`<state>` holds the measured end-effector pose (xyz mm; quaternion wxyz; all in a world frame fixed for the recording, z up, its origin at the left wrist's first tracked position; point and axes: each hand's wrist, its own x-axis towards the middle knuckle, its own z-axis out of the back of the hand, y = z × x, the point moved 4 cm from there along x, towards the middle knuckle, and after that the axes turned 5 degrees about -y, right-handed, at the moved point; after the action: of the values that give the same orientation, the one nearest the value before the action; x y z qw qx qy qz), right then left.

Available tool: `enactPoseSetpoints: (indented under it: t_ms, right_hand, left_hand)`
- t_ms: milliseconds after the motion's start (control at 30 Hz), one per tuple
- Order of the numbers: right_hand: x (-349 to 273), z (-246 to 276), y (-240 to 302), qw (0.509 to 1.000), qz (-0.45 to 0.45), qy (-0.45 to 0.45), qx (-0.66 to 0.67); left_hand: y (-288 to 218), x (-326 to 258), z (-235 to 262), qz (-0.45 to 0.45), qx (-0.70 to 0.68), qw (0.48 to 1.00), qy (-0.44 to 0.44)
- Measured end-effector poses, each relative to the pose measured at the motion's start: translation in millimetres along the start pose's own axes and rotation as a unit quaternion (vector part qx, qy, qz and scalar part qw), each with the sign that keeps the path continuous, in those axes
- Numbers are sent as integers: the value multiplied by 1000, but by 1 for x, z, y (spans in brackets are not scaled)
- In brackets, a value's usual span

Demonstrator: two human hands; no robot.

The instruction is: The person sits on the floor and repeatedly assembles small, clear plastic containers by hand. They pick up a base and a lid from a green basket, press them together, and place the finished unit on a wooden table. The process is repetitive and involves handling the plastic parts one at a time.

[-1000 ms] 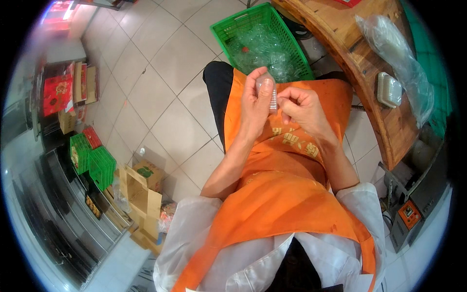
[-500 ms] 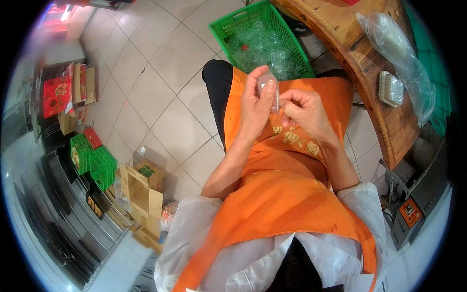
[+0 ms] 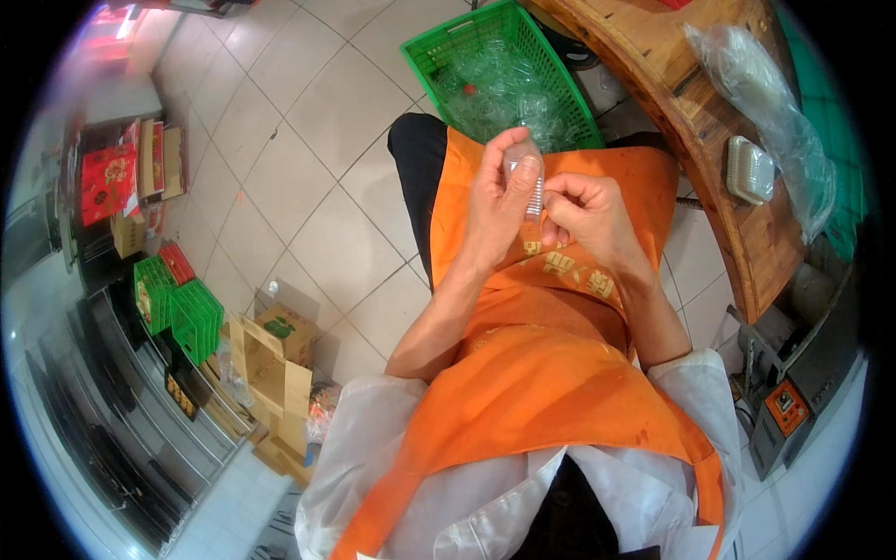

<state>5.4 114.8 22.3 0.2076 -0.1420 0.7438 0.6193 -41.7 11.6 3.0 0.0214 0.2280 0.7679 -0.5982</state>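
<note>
Above my lap, my left hand (image 3: pixel 495 201) grips a small clear plastic box (image 3: pixel 536 201) with ridged sides, the thumb pressed across it. My right hand (image 3: pixel 590 215) is closed, its fingers curled and pinching at the box's right edge; the exact fingertip contact is partly hidden. Just beyond my knees stands a green crate (image 3: pixel 571 82), heaped with similar clear plastic boxes (image 3: pixel 509 93).
A wooden table (image 3: pixel 644 70) curves along the right, bearing a stack of clear containers (image 3: pixel 749 171) and a clear plastic bag (image 3: pixel 761 103). At left are an opened cardboard box (image 3: pixel 271 369), small green baskets (image 3: pixel 198 320) and a dark rack (image 3: pixel 103 411).
Both hands have shifted very slightly to the right, and the box has tilted a little, showing more of its ridged side. My grip stays the same.
</note>
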Motion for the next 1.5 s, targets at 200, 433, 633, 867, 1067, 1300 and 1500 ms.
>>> enactPoseSetpoints:
  t_ms: [200, 433, 633, 867, 1067, 1300, 1500]
  right_hand:
    - [-2, -2, -1, 1000, 13, -13, 2]
    - [-2, -2, -3, 999, 24, -15, 15]
    - [-2, -2, -3, 1000, 17, -7, 21]
    - [-1, 0, -4, 998, -15, 3, 67]
    - [-1, 0, -6, 996, -21, 9, 88]
    - [1, -3, -6, 998, -2, -4, 68]
    - [10, -4, -7, 998, 21, -12, 57]
  left_hand:
    - [3, 3, 5, -34, 24, 999, -14]
    - [-1, 1, 2, -25, 35, 999, -11]
    - [9, 2, 5, -23, 3, 1000, -7]
    - [10, 0, 0, 41, -92, 995, 25]
    - [11, 0, 1, 48, -109, 992, 37]
    - [11, -1, 0, 26, -51, 998, 24]
    - [9, 0, 5, 27, -45, 998, -22]
